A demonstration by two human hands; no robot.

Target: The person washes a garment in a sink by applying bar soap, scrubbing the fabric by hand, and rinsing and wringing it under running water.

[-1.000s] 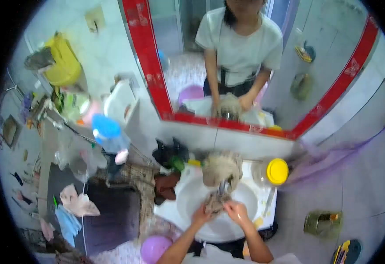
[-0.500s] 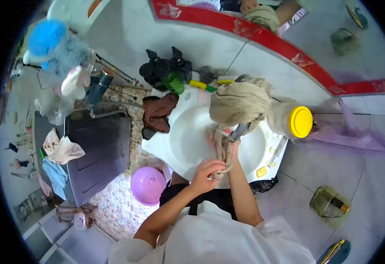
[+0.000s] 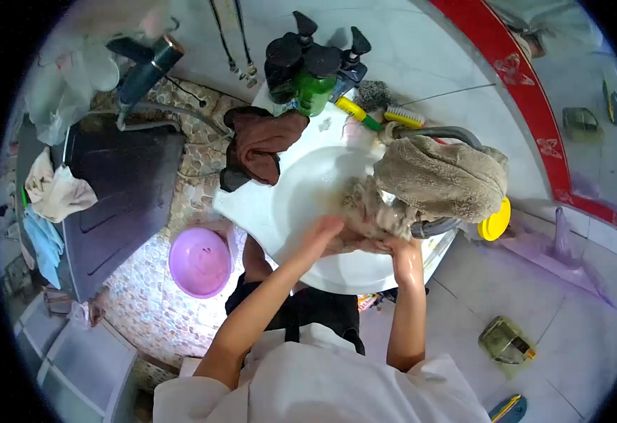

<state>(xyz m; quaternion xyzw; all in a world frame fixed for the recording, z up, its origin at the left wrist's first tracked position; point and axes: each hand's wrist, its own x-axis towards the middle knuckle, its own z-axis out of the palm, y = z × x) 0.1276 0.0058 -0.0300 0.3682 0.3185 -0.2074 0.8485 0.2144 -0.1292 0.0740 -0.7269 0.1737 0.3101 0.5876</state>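
A wet, brownish-grey cloth (image 3: 365, 204) is spread between my hands over the white sink (image 3: 291, 204), somewhat smeared by motion. My left hand (image 3: 322, 234) grips its left side with curled fingers. At its right end, close below the grey hose, my right hand (image 3: 401, 252) is closed on the cloth and looks wet. A tan towel (image 3: 442, 176) hangs bunched over the grey faucet hose (image 3: 439, 227), just above the right hand. The fingertips of both hands are partly hidden by the cloth.
A brown cloth (image 3: 263, 144) lies on the sink's left rim. Behind it stand dark pump bottles (image 3: 287, 67), a green bottle (image 3: 313, 95) and a yellow-green brush (image 3: 358, 113). A yellow-lidded jar (image 3: 495, 220) is at right. A pink basin (image 3: 200, 262) sits on the floor.
The twisted cloth has opened out, and my hands have moved apart, the right one rightward. The whole view has shifted, bringing the sink closer.
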